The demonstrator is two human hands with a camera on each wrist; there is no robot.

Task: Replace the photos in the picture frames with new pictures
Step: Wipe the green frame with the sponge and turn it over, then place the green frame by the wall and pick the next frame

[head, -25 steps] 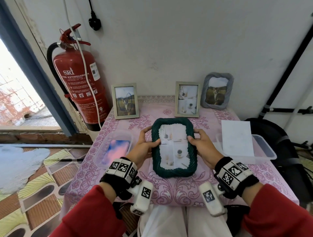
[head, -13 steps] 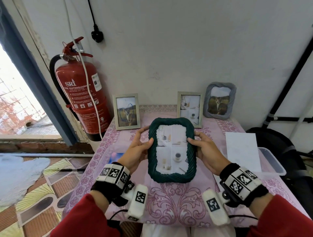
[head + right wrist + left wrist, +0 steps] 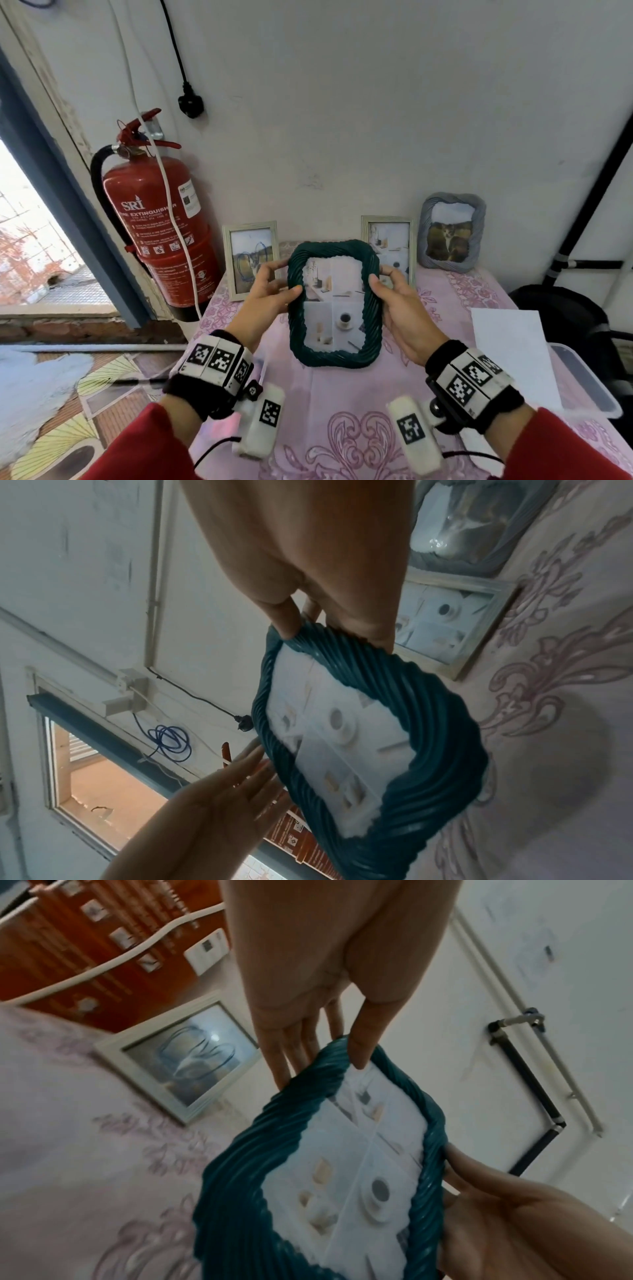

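Note:
A dark green ribbed picture frame (image 3: 334,303) (image 3: 240,1177) (image 3: 424,750) with a pale photo of cups and tabletop scenes stands tilted upright above the pink tablecloth (image 3: 342,411). My left hand (image 3: 270,291) pinches its left edge, thumb on the front and fingers behind. My right hand (image 3: 397,298) pinches its right edge the same way. Against the wall lean a pale frame (image 3: 251,258) with a cat photo, a second pale frame (image 3: 390,240) partly hidden behind the green one, and a grey ribbed frame (image 3: 452,231) with a cat photo.
A red fire extinguisher (image 3: 161,233) hangs left of the table, a white cable across it. A white sheet (image 3: 510,349) lies over a clear plastic tub (image 3: 589,387) at the right. A black bag (image 3: 561,315) sits beyond the table's right edge.
Both hands have lifted the green frame off the table, tipped it upright and carried it toward the wall. The head view has tilted upward.

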